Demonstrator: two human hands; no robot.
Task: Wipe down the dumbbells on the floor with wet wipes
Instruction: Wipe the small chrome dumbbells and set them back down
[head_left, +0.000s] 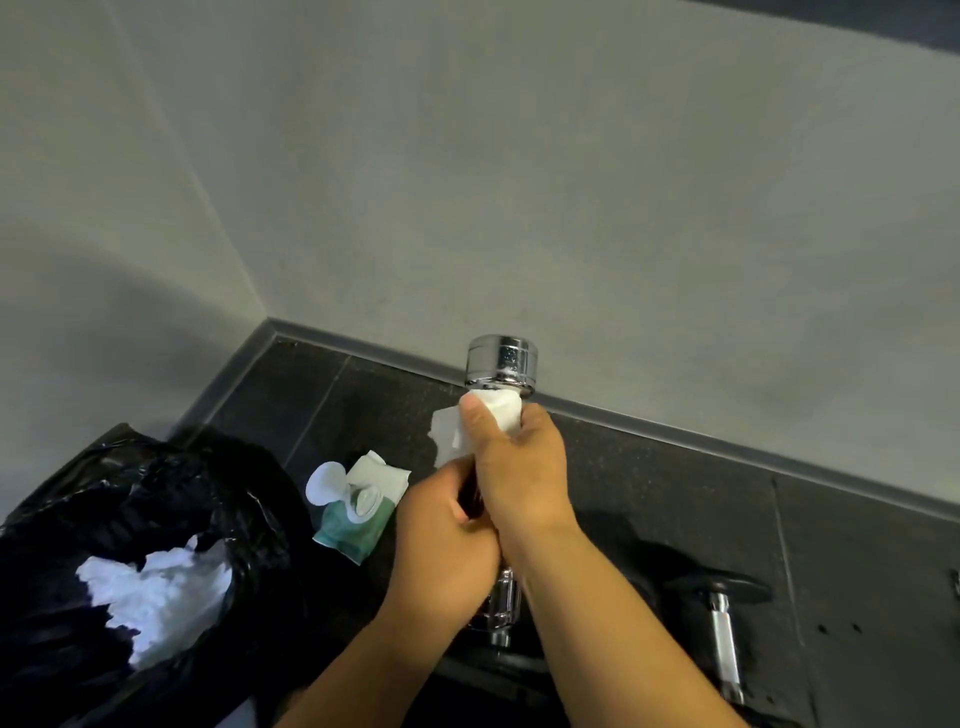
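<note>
Chrome dumbbell (501, 361) held upright above the dark tiled floor (675, 493): our left hand (441, 540) grips it low down, our right hand (519, 467) clasps a wet wipe (498, 410) round it higher up.

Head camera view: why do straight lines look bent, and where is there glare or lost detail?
Head view: the wide-angle lens tilts and slightly bows the skirting and wall seams; bright glare on the chrome dumbbell head; the wipe in the right hand looks washed out; the black bag loses detail in shadow.
</note>
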